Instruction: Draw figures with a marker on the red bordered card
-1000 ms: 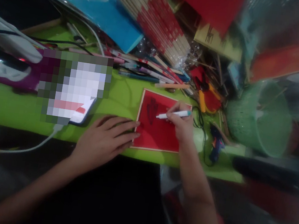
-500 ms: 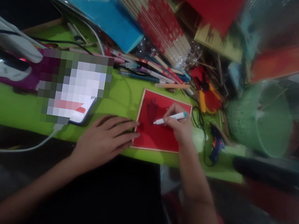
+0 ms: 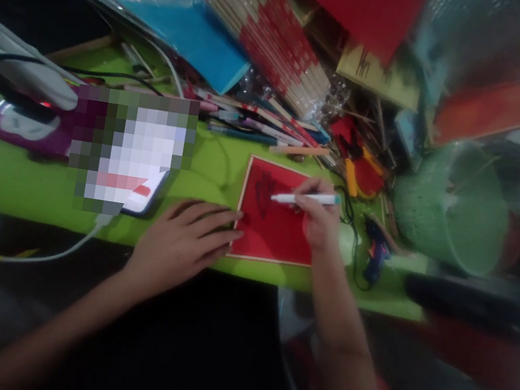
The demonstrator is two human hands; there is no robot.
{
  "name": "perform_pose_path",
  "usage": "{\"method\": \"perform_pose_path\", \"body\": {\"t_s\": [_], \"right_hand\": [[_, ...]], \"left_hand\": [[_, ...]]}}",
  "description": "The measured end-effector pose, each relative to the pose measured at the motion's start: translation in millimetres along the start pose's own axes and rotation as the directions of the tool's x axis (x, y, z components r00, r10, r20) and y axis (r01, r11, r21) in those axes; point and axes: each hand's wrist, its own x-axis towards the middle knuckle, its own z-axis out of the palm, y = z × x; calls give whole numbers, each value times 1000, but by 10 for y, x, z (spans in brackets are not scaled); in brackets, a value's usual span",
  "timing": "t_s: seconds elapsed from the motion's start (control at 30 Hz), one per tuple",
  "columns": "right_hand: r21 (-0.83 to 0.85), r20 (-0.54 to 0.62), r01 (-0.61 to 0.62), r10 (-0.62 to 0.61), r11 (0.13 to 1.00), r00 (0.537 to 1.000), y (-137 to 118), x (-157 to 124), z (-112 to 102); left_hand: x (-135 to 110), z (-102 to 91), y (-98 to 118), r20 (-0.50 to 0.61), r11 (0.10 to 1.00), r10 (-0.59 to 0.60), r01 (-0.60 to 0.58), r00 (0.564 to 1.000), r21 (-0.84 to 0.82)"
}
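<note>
A red panel with a pale thin border lies on the green tabletop, and a dark line drawing shows on its upper left part. My right hand grips a white marker with a teal end, its tip pointing left beside the drawing. Whether the tip touches the surface I cannot tell. My left hand rests flat with its fingers stretched out, fingertips on the panel's left edge.
Left of the panel lies a phone with a white cable. Pens, yellow-handled pliers and bundled sticks crowd the back. A blue glue gun and a green basket stand at the right.
The marker has swung flatter, and its tip has moved up to the drawing's right side. More dark lines show in the drawing. My left hand stays in place.
</note>
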Motion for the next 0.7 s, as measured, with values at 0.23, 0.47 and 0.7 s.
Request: {"method": "perform_pose_path", "body": {"t_s": [0.23,0.47,0.7], "right_hand": [[-77,-20,74,-75,994,997,31,15,4],[-77,13,-13,14,997,1000,47,-22,28],[-206,78,-6,22,978,997,-55,-82,81]], "left_hand": [[-20,3,-9,-11,999,42,-42,999,-11],[-87,37,101,-22,998,66,-66,998,17],[-100,80,108,-37,1000,31,-31,999,8]]}}
